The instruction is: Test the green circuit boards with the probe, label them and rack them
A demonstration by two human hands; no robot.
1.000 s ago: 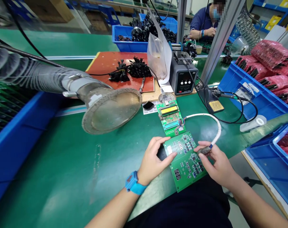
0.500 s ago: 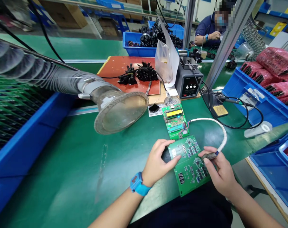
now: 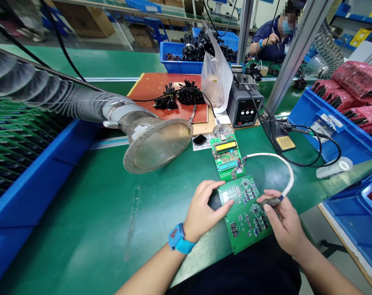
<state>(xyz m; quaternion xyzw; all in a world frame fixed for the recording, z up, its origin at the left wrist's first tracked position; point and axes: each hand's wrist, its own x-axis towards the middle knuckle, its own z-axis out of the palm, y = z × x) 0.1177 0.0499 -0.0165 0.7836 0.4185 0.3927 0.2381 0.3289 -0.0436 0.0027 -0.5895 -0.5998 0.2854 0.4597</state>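
our left grip [image 3: 201, 211] lies spread at the circuit panel [image 3: 243, 213], apparently steadying it. our right grip [image 3: 283, 227] pinches the cabled probe [image 3: 271, 201], seemingly for control.

"888" on the green circuit board [image 3: 243, 212]

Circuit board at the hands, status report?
Left hand touching circuit board. Right hand holds corded probe over it, contact unclear. Funnel off left, apart from hands.

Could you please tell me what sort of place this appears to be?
It is probably an electronics assembly workshop: green printed circuit boards lie at a glossy green workbench, near a dark boxy unit resembling a soldering station and a grey ribbed hose ending in a flared hood.
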